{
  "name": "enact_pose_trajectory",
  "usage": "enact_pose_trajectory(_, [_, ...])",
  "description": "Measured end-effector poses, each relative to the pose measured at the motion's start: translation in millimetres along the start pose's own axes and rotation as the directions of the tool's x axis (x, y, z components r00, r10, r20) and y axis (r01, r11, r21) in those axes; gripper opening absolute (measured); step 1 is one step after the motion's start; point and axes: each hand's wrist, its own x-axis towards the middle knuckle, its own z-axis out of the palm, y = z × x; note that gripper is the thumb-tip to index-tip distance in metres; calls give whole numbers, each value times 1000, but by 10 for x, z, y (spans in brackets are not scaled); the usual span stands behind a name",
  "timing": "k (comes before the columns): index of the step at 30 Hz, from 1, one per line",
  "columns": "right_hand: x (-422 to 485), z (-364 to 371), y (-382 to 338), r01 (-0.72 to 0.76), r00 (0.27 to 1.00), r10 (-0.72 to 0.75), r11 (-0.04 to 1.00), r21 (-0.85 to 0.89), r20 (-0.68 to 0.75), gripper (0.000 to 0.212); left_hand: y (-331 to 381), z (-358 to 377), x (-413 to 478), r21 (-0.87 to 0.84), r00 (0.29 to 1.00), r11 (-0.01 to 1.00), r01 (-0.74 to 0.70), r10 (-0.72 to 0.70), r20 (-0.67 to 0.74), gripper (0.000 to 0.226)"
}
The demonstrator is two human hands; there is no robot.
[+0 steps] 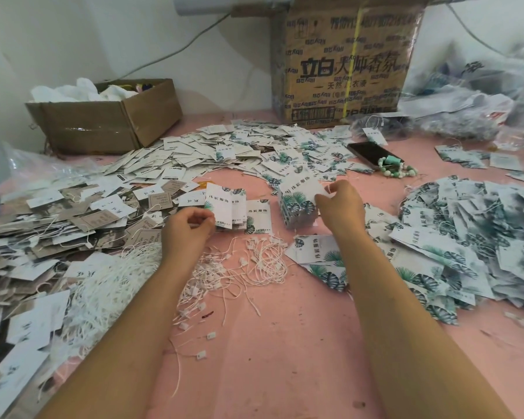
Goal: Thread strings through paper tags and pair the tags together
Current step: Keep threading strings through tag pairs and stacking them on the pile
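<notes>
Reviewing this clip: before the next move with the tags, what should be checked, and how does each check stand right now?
1. Left hand grips the held tags: ok.
2. Right hand pinches the top tag of the stack: ok.
3. Only one tag pinched off the stack: cannot tell.
4. Loose strings lie on the table between the arms, likely within reach: ok.
5. String already through the held tags: cannot tell.

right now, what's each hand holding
Left hand: pinches a few white leaf-printed paper tags.
Right hand: pinches the top white tag of a leaf-printed paper stack.
</notes>
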Motion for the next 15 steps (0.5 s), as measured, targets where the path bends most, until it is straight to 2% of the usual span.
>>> enact_pose_trajectory(3, [10, -23, -44, 28, 1000, -28, 997, 71, 13, 23, 26, -12, -17, -86, 1000, 996, 21, -20, 13, 26])
enact_pose_trajectory(8, [-114, -73, -228, 42, 976, -94, 967, 252, 197, 22, 104, 35, -43, -267, 997, 961, 74, -62, 53, 28])
enact_pose_trajectory(11, [-232, -68, -370, -24, 916, -138, 918, 396, 376, 25, 146, 60, -62, -312, 994, 947, 81, -55, 91, 26])
enact_pose_trajectory(15, [-354, 33, -463, -16, 852, -189, 922, 387, 488, 25, 245, 72, -123, -406, 989, 910, 78, -18, 149, 26])
